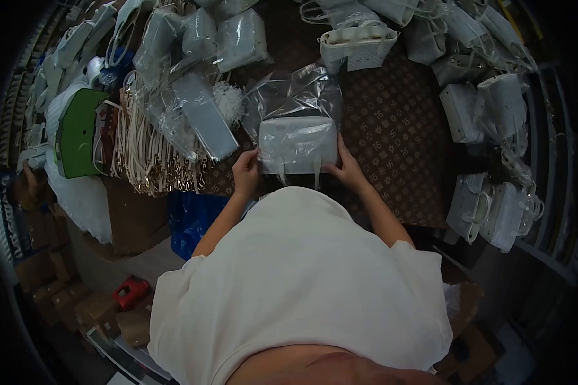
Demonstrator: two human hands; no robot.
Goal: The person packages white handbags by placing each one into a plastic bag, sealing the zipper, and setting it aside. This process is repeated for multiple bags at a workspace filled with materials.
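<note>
A white handbag (297, 140) lies in front of me at the table's near edge, with its handles hanging toward my body. A clear plastic bag (294, 96) is around it and spreads loosely beyond its far side. At the handbag's left edge, my left hand (246, 168) is closed, its fingertips pinching the plastic. My right hand (349, 168) grips the lower right corner, thumb on the near face and fingers along the side. The fingers' undersides are hidden.
A brown patterned cloth (395, 128) covers the table. Pale straps with gold clasps (157, 147) are heaped at left, beside a plastic-wrapped flat white piece (205, 115) and a green board (80, 135). More white handbags (359, 48) stand at the back and right. Cardboard boxes (96, 311) sit on the floor.
</note>
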